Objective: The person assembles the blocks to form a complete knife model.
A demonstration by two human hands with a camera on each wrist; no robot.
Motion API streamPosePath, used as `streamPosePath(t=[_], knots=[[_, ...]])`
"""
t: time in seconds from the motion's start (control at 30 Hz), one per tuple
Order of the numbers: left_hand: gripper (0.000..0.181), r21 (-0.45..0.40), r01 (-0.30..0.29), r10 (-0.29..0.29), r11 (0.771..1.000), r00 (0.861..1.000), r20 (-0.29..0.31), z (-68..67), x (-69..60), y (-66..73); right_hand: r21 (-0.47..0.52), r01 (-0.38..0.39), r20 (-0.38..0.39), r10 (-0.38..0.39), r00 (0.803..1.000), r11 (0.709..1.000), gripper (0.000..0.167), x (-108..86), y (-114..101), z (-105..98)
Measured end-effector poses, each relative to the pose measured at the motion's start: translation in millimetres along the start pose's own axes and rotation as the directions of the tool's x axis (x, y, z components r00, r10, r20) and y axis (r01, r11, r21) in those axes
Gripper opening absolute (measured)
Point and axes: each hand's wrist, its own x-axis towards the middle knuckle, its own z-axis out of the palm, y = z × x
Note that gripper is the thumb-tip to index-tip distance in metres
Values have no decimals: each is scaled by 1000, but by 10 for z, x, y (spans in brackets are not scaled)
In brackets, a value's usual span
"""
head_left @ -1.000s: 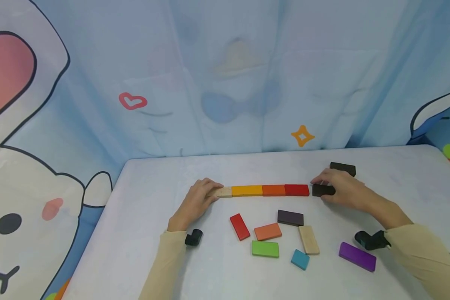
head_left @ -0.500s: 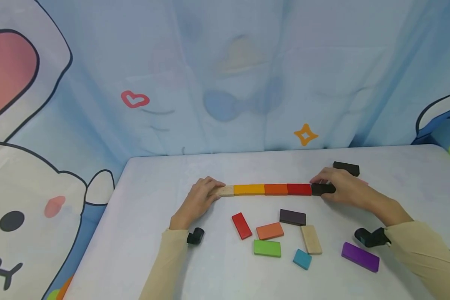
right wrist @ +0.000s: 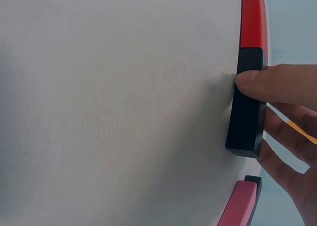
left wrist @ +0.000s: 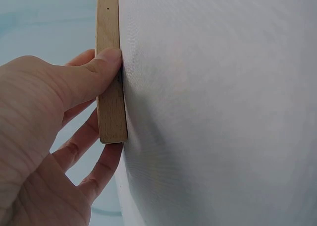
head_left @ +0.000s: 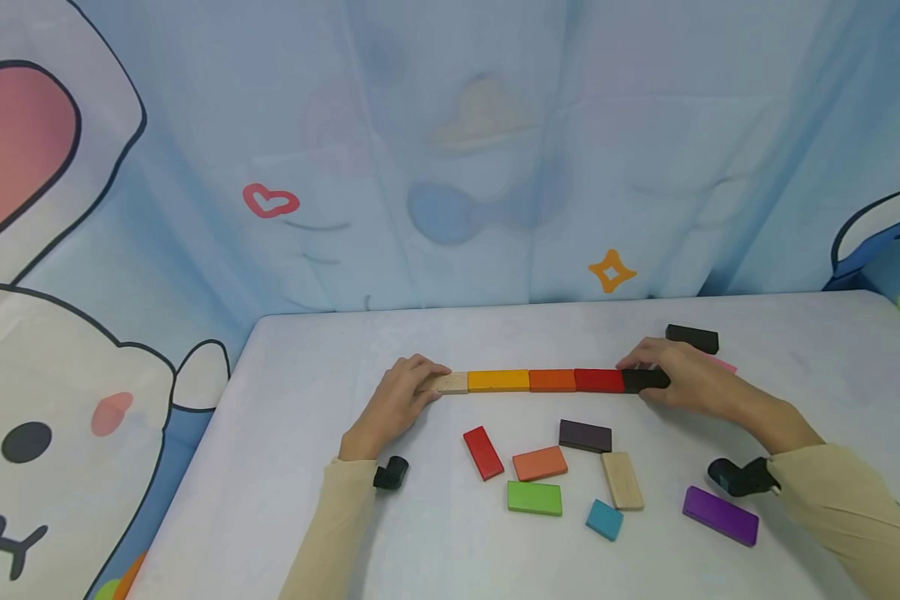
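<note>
A straight row of blocks runs across the table: a plain wooden block (head_left: 452, 382), a yellow block (head_left: 498, 381), an orange block (head_left: 552, 381), a red block (head_left: 598, 381) and a black block (head_left: 645, 381). At the row's left end my left hand (head_left: 396, 406) pinches the wooden block, thumb on its near side in the left wrist view, fingers behind. My right hand (head_left: 693, 379) pinches the black block at the right end, thumb (right wrist: 250, 82) on its near side. In the right wrist view the black block's end meets the red block. Finger parts behind the blocks are hidden.
Nearer lie loose blocks: red (head_left: 483, 453), orange (head_left: 540, 463), green (head_left: 534, 498), dark (head_left: 585, 435), wooden (head_left: 622, 481), blue (head_left: 604, 520) and purple (head_left: 721, 516). Behind my right hand lie another black block (head_left: 692, 337) and a partly hidden pink block (right wrist: 238, 203). A curtain (head_left: 495, 150) hangs behind the table.
One second ago a gap separated the black block from the red one. My right hand has moved it left against the red block. The left hand keeps its grip on the wooden block.
</note>
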Motion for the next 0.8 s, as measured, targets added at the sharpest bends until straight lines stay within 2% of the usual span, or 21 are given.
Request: streamPosePath(t=[0.33,0.47,0.6,0.8], knots=[[35,2,-10,10,1000,1000,-2,3,-8,-6,-32,26,-17,-26,1000,999,49,12,-91,-68],[35,-3,-16,16,1000,1000,-5,-6,-12,4,-36,40,-44,-42,998,999,48,9,-269,-121],[35,-2,-14,14,1000,1000,-6,-7,-8,14,2,55,-60,-54,997,999,41,13,-483,-135],[34,-1,-16,16,1000,1000,-3,-12,-6,12,49,80,-10,-80,997,996,36,23,-788,23]])
